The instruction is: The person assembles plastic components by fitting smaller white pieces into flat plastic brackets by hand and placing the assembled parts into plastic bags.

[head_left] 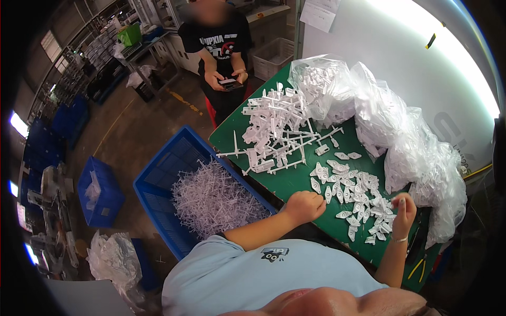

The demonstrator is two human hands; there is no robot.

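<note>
My left hand [305, 207] is closed in a fist at the near edge of the green table [274, 181]; what it may hold is hidden. Beside it lies a spread of small white diamond-shaped plastic parts [348, 189], each with a raised middle. To the right of these parts my right hand [405, 213] is raised, its fingers pressed together; anything between them is too small to make out. Farther off on the table sits a tangled heap of white moulded plastic pieces [276, 124] still on their runners.
Bulging clear bags [377, 116] of white parts line the table's far right. Left of the table stands a blue basket [158, 181] full of thin white runners [211, 200]. Yellow-handled pliers [417, 269] lie at right. Beyond the table, a person [224, 52] holds a phone [230, 84].
</note>
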